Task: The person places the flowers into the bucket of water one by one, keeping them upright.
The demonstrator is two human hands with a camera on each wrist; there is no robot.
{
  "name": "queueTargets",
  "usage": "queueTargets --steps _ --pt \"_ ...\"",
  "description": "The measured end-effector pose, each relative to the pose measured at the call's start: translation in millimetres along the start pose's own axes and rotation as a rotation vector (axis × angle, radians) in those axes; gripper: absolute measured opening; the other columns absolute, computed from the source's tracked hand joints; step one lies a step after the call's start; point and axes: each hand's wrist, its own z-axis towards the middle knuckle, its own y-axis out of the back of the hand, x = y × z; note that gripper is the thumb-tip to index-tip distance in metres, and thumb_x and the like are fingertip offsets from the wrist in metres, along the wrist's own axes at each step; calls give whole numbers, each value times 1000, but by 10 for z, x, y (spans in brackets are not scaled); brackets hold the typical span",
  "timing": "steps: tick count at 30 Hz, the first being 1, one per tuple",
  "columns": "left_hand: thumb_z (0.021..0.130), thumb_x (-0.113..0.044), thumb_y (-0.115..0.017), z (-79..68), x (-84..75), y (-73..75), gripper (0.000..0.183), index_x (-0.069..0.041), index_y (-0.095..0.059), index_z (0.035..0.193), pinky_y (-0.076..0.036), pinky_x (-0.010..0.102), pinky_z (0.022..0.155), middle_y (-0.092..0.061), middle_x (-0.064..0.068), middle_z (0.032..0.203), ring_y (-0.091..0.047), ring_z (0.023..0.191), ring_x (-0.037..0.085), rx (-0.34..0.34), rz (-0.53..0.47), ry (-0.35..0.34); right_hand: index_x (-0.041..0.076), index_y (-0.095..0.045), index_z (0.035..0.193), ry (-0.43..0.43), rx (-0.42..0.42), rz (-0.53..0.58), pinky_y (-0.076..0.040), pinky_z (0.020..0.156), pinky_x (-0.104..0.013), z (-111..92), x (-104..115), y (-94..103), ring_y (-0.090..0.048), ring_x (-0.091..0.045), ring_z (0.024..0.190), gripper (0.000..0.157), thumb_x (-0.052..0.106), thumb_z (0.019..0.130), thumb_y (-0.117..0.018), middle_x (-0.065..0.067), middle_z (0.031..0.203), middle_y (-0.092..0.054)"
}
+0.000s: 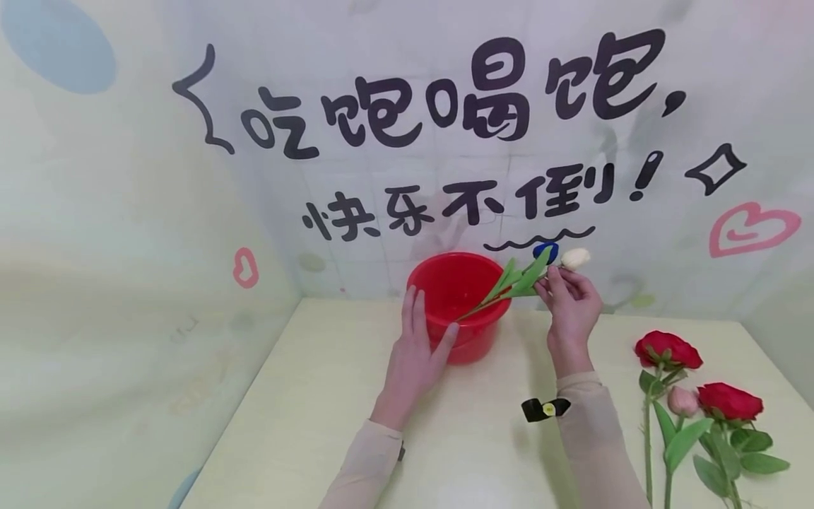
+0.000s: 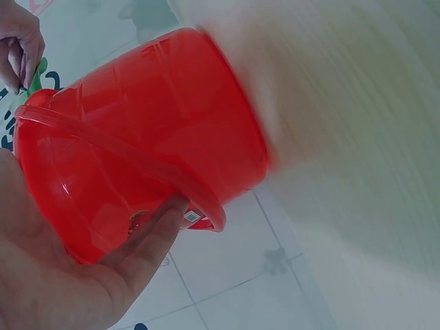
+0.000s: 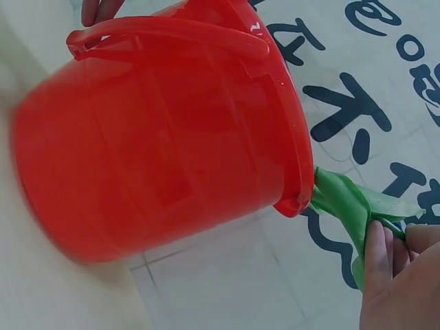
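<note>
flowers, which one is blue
The blue bloom sits just left of the white bloom, above the right hand in the head view; the rest are a pink bud and two red roses.

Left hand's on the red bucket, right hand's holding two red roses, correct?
No: the head view shows the right hand holding a blue flower and a white flower, not the red roses on the table. The left hand is on the red bucket.

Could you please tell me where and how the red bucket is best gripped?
I would take the red bucket by its rim on the left, where the left hand touches it, coming from the left and above and pinching across it. The bucket stands upright and open at the top, so that rim looks pinchable, while the blue and white flowers slant out over the right side.
</note>
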Motion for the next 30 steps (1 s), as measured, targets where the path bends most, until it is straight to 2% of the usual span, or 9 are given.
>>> queueTargets --steps 7,14,30 --pt "96 -54 -72 6 -5 8 105 -20 -7 171 -62 42 92 -21 0 172 -65 121 26 -4 1 -2 2 -71 98 -11 14 -20 -63 76 -29 -32 -62 -35 -71 -13 71 14 7 91 -83 -6 82 -71" --pt "95 -55 -72 16 -2 -8 106 -20 -7 171 -62 41 91 -23 1 171 -66 119 25 -11 -2 -15 2 -72 97 9 17 -5 -64 75 -29 -20 -106 -44 -71 -13 70 13 7 91 -83 -6 82 -71" --pt "96 -53 -73 14 6 -1 105 -19 -8 171 -62 42 91 -21 0 172 -67 118 26 -15 -9 -30 2 -73 99 -15 37 -10 -64 77 -30 -46 -142 -67 -71 -14 73 11 5 92 -81 -6 83 -70"
